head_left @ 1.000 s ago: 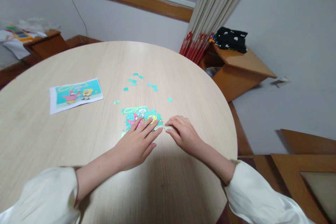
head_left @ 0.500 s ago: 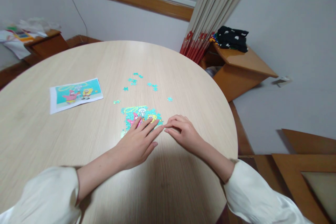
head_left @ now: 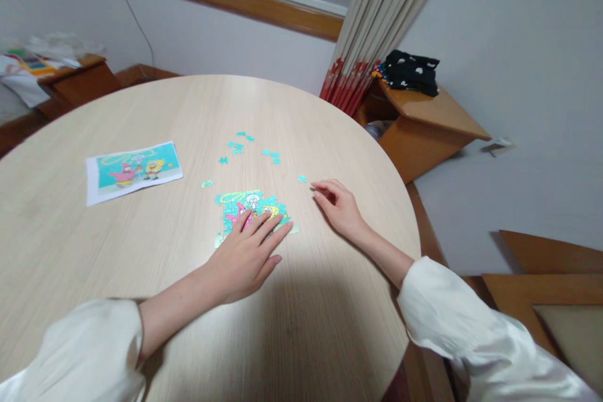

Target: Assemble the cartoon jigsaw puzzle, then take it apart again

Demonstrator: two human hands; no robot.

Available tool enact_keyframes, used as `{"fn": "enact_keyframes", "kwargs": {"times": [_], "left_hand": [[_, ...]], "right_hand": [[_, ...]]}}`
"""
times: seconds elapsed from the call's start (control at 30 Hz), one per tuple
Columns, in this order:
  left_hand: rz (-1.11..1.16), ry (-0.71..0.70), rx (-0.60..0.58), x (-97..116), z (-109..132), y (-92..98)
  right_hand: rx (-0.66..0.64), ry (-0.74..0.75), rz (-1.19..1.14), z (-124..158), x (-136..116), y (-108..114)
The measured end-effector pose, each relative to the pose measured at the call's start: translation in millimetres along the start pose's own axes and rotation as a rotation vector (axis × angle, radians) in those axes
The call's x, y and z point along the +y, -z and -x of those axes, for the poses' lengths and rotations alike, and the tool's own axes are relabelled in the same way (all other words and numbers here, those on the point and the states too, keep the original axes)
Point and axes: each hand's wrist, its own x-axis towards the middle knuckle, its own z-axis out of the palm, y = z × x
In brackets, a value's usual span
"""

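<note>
A partly joined jigsaw puzzle (head_left: 242,204) with cartoon figures lies on the table. My left hand (head_left: 247,251) rests flat over its lower part, fingers spread, hiding some of the picture. My right hand (head_left: 338,206) is raised a little to the right of the puzzle, its fingers parted and no piece visible in them. Just beyond those fingertips lies a single turquoise puzzle piece (head_left: 302,179). Several more loose turquoise pieces (head_left: 235,147) are scattered above the puzzle, and a greenish piece (head_left: 207,184) lies at its upper left.
A printed reference picture (head_left: 134,171) of the same cartoon lies on the left of the round wooden table (head_left: 198,107). Beyond the table's right edge, a wooden cabinet (head_left: 424,125) carries folded dark cloth (head_left: 412,72). A curtain (head_left: 377,25) hangs beside the window.
My right hand has left the puzzle's right edge and moved up and right, toward the single loose piece, its fingers opening. At the lower right corner, pale puzzle pieces now show. My left hand stays put.
</note>
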Motion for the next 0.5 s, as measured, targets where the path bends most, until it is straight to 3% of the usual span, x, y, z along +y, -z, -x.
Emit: {"fn": "enact_keyframes", "kwargs": {"times": [0.23, 0.5], "left_hand": [[-0.032, -0.013, 0.001, -1, 0, -0.9], [-0.010, -0.016, 0.001, -1, 1, 0.0]], "right_hand": [[-0.153, 0.089, 0.081, -48, 26, -7], [-0.259, 0.056, 0.106, -60, 23, 1]]}}
